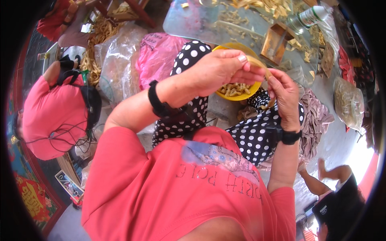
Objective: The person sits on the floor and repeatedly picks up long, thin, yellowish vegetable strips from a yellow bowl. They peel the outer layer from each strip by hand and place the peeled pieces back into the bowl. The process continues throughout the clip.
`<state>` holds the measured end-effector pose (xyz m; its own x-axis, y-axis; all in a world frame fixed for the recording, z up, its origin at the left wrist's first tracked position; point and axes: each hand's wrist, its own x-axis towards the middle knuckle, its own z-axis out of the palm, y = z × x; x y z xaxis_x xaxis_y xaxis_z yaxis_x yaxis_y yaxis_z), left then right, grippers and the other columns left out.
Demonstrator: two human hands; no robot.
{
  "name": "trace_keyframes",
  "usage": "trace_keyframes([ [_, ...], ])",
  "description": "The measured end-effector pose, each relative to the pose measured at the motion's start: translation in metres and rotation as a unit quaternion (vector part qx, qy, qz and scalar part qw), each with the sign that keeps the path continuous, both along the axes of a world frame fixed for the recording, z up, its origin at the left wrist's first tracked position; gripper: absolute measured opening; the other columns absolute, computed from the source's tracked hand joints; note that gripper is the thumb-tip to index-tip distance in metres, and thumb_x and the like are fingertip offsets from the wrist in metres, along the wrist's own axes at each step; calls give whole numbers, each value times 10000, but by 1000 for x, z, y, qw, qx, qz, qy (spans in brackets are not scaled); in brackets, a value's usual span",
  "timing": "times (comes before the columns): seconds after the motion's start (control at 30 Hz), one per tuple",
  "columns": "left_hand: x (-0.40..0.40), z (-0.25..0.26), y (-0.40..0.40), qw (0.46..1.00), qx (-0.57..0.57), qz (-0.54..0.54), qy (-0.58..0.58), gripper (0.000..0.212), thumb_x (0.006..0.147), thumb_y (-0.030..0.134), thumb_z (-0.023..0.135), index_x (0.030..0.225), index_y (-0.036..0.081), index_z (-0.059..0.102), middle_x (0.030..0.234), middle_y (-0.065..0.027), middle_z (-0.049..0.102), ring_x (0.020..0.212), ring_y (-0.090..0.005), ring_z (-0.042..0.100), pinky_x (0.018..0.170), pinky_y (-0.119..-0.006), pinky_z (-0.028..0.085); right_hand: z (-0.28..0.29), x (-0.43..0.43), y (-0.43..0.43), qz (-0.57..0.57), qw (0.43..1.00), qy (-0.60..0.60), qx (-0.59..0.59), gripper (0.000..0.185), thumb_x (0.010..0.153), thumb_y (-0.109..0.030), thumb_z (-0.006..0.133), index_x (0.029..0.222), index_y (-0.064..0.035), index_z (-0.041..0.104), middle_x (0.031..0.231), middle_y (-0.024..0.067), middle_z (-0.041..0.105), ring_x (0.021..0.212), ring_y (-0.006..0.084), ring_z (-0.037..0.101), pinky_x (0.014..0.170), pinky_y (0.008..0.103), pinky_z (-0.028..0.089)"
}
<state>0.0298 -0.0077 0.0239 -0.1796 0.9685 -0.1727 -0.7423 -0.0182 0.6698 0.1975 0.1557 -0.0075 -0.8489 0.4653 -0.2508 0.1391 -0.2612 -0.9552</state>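
A pale tan, flexible strip (257, 62) is stretched between my hands; I cannot tell its material for sure. My left hand (224, 66) pinches one end between thumb and forefinger, its other fingers extended. Gripped by the thumb and fingers of my right hand (282, 92), the strip continues down and its loose end (269, 104) dangles below. Under my hands is a yellow plastic bowl (255, 88) with many short tan pieces (233, 89) in it, some apparently knotted. My left hand partly hides the bowl.
Ahead is a glass tabletop (187, 22) with loose tan strips (265, 6), an open wooden box (273, 42) and a bottle (307, 18). Pink (156, 60) and clear plastic bags (119, 60) lie left. People sit at left (57, 114) and lower right (337, 198).
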Motion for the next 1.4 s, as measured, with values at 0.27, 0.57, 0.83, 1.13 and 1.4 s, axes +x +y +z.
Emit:
trace_keyframes([
  [0.27,20,-10,7,770,-1,81,632,110,906,99,509,957,48,591,1082,-65,616,994,-209,596,995,-406,347,-6,-13,-43,-87,996,-20,8,192,938,-138,554,1076,-7,583,711,-10,562,513,26,442,450,157,344],
  [0.57,30,-8,6,575,63,53,814,41,780,89,583,813,79,605,1066,-18,565,1065,-156,556,1067,-477,201,13,-6,-29,-21,997,-68,-31,250,883,-217,628,978,14,616,720,-6,588,552,36,484,502,171,374],
  [0.83,22,-9,7,620,100,91,773,42,729,96,636,751,78,604,1025,-75,519,951,-268,506,911,-438,344,19,-4,-31,-39,996,-75,-37,186,887,-123,545,973,14,638,759,12,614,575,50,510,530,178,388],
  [1.13,20,-10,9,949,-112,56,290,67,829,37,651,849,43,587,749,-15,604,658,-131,576,595,-256,460,21,-2,-33,-32,999,12,34,125,873,-52,570,982,-1,606,869,14,614,741,44,550,650,176,430],
  [1.4,32,-21,15,981,-115,138,73,77,826,33,669,856,21,598,760,-12,625,666,-67,576,606,-192,460,20,-6,-31,3,993,51,106,110,818,30,619,917,-17,605,868,1,573,796,64,541,713,187,439],
])
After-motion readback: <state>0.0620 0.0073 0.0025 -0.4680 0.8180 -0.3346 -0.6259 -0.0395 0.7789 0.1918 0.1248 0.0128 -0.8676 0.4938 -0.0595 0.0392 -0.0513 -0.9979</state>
